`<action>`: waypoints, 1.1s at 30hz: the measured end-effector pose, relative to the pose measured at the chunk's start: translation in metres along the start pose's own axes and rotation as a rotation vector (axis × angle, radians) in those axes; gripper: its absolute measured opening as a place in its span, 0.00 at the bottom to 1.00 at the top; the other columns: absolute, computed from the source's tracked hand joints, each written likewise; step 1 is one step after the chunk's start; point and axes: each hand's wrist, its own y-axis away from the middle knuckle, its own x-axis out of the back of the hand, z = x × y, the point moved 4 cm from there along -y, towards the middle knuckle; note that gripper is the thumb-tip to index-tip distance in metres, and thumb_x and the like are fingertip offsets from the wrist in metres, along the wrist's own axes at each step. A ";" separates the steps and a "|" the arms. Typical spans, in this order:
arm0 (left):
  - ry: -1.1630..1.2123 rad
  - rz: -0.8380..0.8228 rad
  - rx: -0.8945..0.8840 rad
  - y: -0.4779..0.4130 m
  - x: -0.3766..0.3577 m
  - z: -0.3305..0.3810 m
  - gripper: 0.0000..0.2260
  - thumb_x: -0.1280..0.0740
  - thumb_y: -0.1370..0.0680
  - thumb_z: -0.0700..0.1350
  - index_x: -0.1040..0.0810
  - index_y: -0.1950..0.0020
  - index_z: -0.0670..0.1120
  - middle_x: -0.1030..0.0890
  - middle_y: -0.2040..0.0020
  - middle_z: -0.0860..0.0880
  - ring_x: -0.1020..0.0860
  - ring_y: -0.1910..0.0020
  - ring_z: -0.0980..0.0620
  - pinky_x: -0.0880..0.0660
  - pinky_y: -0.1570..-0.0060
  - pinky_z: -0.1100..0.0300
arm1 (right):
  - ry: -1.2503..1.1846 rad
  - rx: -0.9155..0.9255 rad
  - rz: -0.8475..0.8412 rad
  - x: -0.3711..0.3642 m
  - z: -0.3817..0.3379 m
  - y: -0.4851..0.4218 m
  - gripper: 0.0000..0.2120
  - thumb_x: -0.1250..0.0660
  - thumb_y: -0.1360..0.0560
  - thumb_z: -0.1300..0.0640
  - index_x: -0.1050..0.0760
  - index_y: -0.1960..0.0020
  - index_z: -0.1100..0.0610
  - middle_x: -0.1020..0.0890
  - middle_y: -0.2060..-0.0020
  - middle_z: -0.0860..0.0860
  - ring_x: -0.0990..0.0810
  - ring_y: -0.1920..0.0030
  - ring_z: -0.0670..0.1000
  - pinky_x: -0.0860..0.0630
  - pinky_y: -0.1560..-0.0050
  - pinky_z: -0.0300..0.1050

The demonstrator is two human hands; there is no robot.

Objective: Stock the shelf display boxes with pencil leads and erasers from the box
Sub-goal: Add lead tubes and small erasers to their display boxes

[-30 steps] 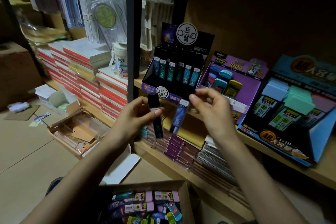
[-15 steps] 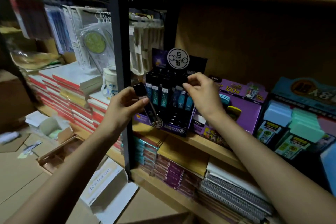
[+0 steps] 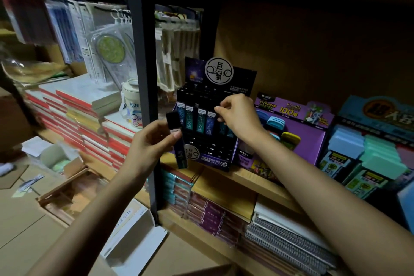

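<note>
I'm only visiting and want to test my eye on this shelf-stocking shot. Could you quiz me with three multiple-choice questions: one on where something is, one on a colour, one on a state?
1. Where is the right hand?
A) on the floor
B) at the row of cases in the dark display box
C) inside a carton

2. What colour is the display box marked 100 beside it?
A) purple
B) red
C) white

3. What is the left hand doing?
A) hanging empty
B) lying flat
C) gripping a lead case

Answers: B, its fingers reach the cases' tops; A, its walls are purple; C, fingers and thumb curl round the case.
</note>
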 end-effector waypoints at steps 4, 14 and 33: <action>0.021 -0.061 0.006 0.006 -0.010 0.006 0.08 0.34 0.27 0.43 0.22 0.49 0.45 0.16 0.55 0.52 0.18 0.54 0.57 0.23 0.59 0.67 | 0.248 0.137 0.025 0.015 -0.010 0.027 0.13 0.35 0.23 0.51 0.20 0.52 0.61 0.19 0.59 0.54 0.20 0.57 0.53 0.22 0.55 0.46; -0.165 -0.247 -0.083 -0.004 -0.043 0.009 0.11 0.33 0.29 0.52 0.23 0.47 0.53 0.18 0.53 0.52 0.20 0.52 0.58 0.24 0.53 0.65 | -0.302 0.220 -0.015 0.035 -0.021 0.063 0.07 0.31 0.26 0.62 0.22 0.52 0.52 0.20 0.59 0.44 0.21 0.56 0.44 0.24 0.53 0.36; -0.995 -0.351 -0.279 -0.022 -0.038 -0.042 0.27 0.40 0.28 0.65 0.27 0.33 0.53 0.27 0.32 0.54 0.31 0.34 0.55 0.36 0.37 0.57 | -0.007 0.211 0.135 0.036 0.015 0.013 0.06 0.31 0.26 0.63 0.20 0.50 0.59 0.20 0.61 0.50 0.26 0.65 0.39 0.32 0.64 0.25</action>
